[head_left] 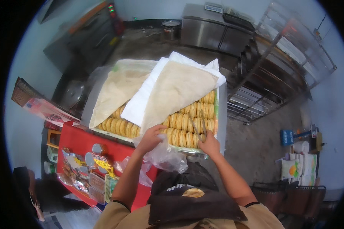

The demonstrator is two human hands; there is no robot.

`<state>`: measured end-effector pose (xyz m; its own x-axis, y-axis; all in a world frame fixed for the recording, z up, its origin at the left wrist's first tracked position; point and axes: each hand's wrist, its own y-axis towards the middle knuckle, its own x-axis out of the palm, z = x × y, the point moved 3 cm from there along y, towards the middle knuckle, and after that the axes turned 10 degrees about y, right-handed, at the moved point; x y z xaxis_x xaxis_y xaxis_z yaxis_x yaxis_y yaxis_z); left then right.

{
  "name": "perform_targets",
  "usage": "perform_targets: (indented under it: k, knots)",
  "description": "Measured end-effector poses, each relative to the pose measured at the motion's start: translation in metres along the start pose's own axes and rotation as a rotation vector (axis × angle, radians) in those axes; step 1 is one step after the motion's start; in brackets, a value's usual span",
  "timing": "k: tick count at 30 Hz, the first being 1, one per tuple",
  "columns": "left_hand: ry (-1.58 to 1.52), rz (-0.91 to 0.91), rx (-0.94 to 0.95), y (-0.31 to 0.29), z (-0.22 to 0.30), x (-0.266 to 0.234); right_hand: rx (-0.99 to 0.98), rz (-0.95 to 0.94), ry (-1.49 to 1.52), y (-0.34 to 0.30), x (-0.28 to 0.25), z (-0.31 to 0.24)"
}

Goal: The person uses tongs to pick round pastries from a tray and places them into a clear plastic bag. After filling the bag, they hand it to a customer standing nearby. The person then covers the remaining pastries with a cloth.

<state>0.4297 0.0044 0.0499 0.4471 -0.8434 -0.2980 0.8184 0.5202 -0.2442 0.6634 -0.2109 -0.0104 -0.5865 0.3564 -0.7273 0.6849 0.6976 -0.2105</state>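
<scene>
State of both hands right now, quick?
Left hand: at the clear plastic bag; grip cannot be told for sure.
Right hand: closed, holding metal tongs, arms spread over the round pastries.

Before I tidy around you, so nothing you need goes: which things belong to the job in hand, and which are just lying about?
Apparently in use:
- tongs, in the right hand
- pastries
- cloths
- plastic bag, by the left hand

Lying about:
- jars
- steel pot
- rack
- scale
</scene>
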Motion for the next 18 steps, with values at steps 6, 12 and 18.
perform_targets:
  k: [6, 12, 18]
  knots:
    - [0.141, 0.101, -0.199, 0.101, -0.031, 0.011, 0.225, -0.079, -0.058, 0.008, -0.010, 0.001]
    - [0.138, 0.273, 0.101, 0.164, -0.068, -0.052, 0.207, 0.072, -0.005, -0.013, -0.037, -0.019]
    - [-0.208, -0.056, -0.057, 0.178, -0.048, -0.091, 0.227, 0.139, -0.152, -0.001, -0.065, -0.019]
